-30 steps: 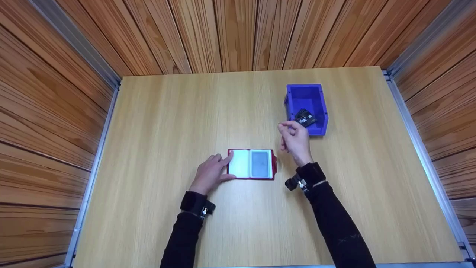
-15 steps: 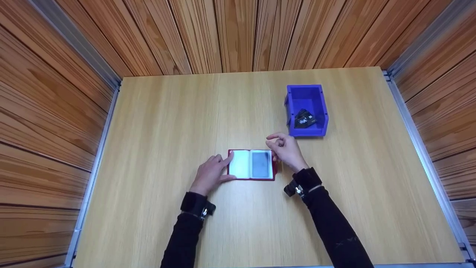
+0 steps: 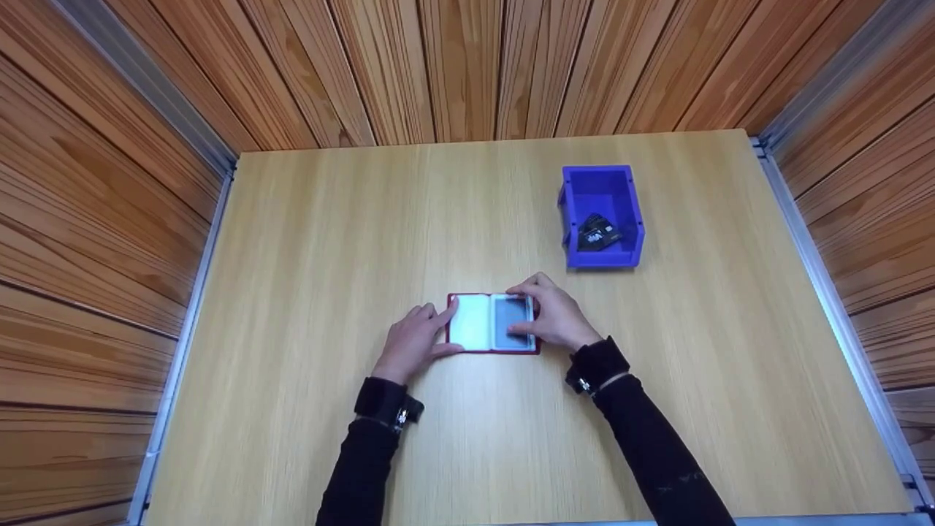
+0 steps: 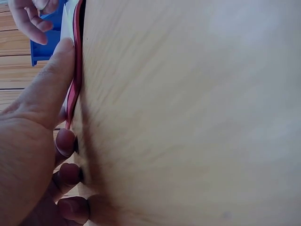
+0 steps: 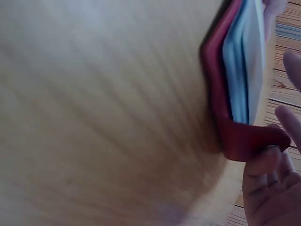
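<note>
A red card holder lies opened flat on the table, with pale clear sleeves on both sides. My left hand rests at its left edge. The thumb lies straight along the cover in the left wrist view, and the other fingertips touch the tabletop. My right hand is over the right sleeve, thumb and forefinger spread apart on it. The right wrist view shows the holder's red closing flap bent up against a curled finger of that hand. Part of the right sleeve is hidden beneath the hand.
A blue bin stands behind and to the right of the holder, with several black cards heaped near its front. Wood-plank walls and metal rails border the table at the back and sides.
My right hand has come down and left from beside the blue bin onto the right sleeve, its thumb and forefinger parting. My left hand and the card holder have stayed put.
</note>
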Available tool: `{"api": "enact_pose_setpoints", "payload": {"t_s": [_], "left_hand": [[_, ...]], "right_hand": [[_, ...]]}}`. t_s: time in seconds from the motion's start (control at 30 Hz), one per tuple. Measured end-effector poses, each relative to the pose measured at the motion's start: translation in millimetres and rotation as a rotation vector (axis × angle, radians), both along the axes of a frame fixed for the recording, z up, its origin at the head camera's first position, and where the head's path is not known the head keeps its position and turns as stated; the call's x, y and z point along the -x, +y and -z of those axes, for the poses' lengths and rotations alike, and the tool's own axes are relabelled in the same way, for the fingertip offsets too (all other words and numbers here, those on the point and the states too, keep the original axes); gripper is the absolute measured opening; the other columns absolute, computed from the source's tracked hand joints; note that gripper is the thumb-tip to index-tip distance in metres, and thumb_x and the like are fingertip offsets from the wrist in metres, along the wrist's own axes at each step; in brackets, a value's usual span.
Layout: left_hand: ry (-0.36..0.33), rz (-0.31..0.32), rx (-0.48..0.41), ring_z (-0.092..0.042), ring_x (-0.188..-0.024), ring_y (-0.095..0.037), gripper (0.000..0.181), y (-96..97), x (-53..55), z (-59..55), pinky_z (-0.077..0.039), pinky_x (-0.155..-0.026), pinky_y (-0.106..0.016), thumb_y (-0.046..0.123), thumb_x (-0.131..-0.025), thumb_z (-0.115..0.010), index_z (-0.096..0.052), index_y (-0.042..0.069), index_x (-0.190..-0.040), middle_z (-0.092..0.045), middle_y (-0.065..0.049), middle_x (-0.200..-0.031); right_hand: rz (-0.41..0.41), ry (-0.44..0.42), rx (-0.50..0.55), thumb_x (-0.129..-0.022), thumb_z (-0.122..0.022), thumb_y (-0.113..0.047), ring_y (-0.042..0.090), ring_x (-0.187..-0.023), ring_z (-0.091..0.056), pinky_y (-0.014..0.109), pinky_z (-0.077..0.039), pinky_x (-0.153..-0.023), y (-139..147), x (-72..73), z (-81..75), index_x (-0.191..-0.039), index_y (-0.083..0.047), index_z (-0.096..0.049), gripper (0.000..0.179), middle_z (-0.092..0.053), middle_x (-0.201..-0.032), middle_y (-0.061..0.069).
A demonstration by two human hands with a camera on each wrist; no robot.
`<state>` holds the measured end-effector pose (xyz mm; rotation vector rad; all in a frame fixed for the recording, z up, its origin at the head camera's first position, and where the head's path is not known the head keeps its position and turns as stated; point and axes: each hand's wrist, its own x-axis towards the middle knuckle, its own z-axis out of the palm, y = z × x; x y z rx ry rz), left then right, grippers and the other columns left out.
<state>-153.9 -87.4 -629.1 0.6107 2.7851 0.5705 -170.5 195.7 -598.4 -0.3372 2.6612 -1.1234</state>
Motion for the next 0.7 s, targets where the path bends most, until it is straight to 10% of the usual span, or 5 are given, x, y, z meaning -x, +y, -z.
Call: {"api": "enact_pose_setpoints", "payload": {"t_s": [0.27,0.7], "left_hand": [[0.004,0.004,-0.005,-0.035,-0.081,-0.015,0.090,0.4,0.7,-1.6,-0.031,-0.069,-0.028,0.057,-0.085,-0.074,-0.039,0.022,-0.160,-0.041,0.001,-0.092],[0.013,-0.010,-0.012,-0.036,-0.081,-0.015,0.090,0.6,-1.9,-0.6,-0.031,-0.069,-0.028,0.058,-0.084,-0.075,-0.041,0.022,-0.159,-0.042,0.000,-0.092]], "right_hand": [[-0.090,0.051,-0.159,-0.061,-0.101,-0.035,0.029,-0.130,-0.052,0.047,-0.045,-0.109,1.7,-5.3,6.9,-0.147,-0.012,-0.059,0.099,-0.051,-0.138,0.009],[-0.100,0.046,-0.166,-0.061,-0.101,-0.034,0.027,-0.125,-0.055,0.046,-0.048,-0.105,2.0,-4.3,8.5,-0.146,-0.014,-0.060,0.096,-0.053,-0.136,0.007]]}}
